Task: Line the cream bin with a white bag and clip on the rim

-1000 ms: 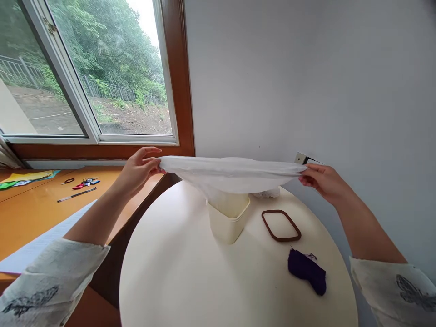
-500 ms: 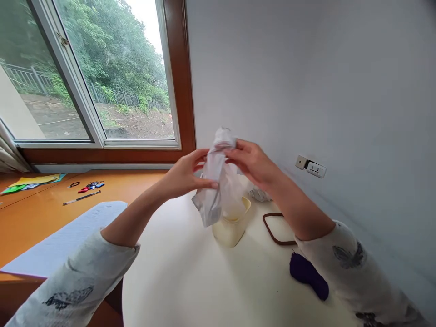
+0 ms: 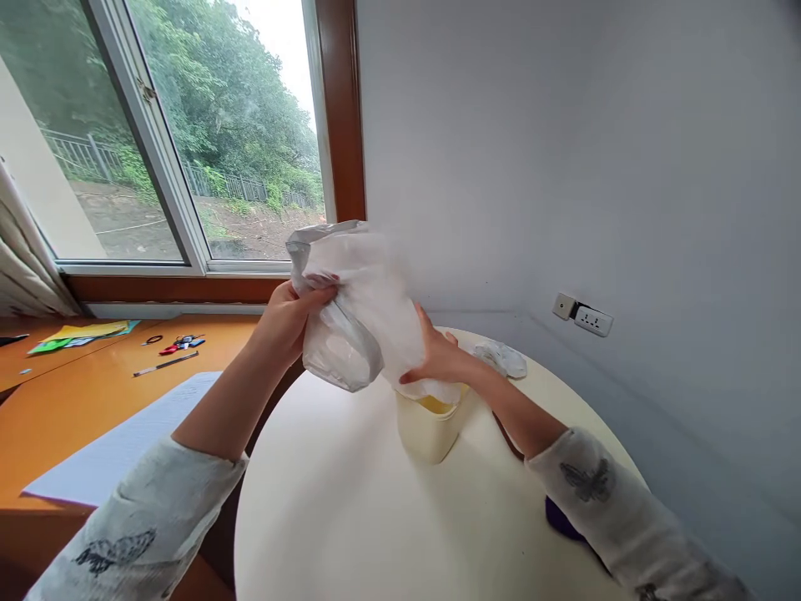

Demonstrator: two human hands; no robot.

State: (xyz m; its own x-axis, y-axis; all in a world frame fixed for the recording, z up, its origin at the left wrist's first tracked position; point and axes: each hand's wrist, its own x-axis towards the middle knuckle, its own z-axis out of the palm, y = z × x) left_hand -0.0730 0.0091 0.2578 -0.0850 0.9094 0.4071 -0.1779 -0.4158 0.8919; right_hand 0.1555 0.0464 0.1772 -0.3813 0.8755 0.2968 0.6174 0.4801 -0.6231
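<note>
Left hand (image 3: 291, 317) gripping white bag (image 3: 366, 259), right hand (image 3: 439, 355) spread against it, thumb apart from fingers, bin (image 3: 429, 434) just below right fingertips

Head cam: 1 view, facing forward and down
Table (image 3: 350, 517): near, seen from above
Window (image 3: 250, 142): farther, upper left

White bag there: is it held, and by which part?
The left grip holds the white bag by its upper left side. The right grip is at its lower right, near the bin; whether it grasps there cannot be told.
</note>
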